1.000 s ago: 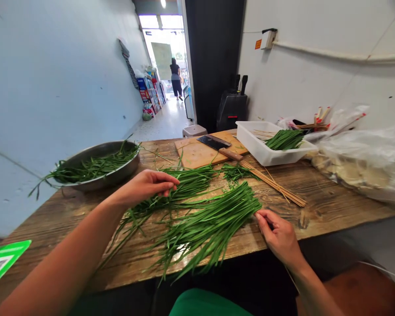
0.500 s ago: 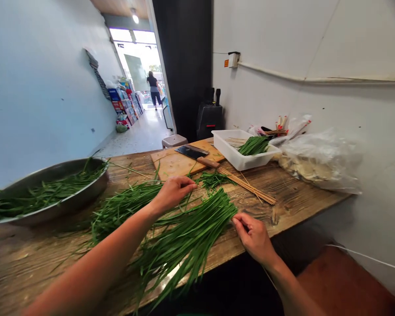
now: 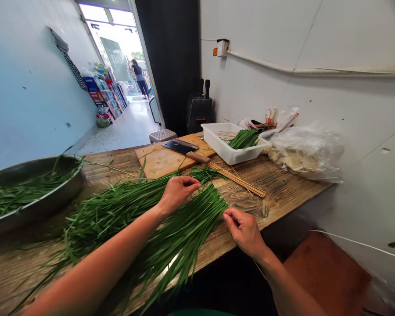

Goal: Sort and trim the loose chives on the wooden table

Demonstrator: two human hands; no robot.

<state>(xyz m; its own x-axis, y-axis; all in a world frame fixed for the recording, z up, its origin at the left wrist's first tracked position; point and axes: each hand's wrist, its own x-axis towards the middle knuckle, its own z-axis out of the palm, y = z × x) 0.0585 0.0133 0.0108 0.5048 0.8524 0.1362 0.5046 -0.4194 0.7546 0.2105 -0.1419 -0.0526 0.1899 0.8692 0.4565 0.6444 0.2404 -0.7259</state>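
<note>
blk speaker (image 3: 199, 115) — R of stool (image 3: 163, 135) | boxes (image 3: 107, 94) — along L wall (image 3: 29, 94) | person (image 3: 139, 77) nr doorway (image 3: 120, 44)

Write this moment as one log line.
left hand: over green leaves, hold unclear; right hand: at end of nearer bundle, hold unclear; cleaver: on cutting board

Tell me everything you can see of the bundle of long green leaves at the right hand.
The bundle is a loose sheaf of long, narrow, fresh-looking green leaves, lying on the wooden table. Its fairly even ends gather beside the right hand, whose fingertips are at one corner; whether they pinch a strand is unclear. From there it fans toward the near edge, some tips seeming to overhang. No tie is visible. The left hand is at its far side, contact unclear.
</note>
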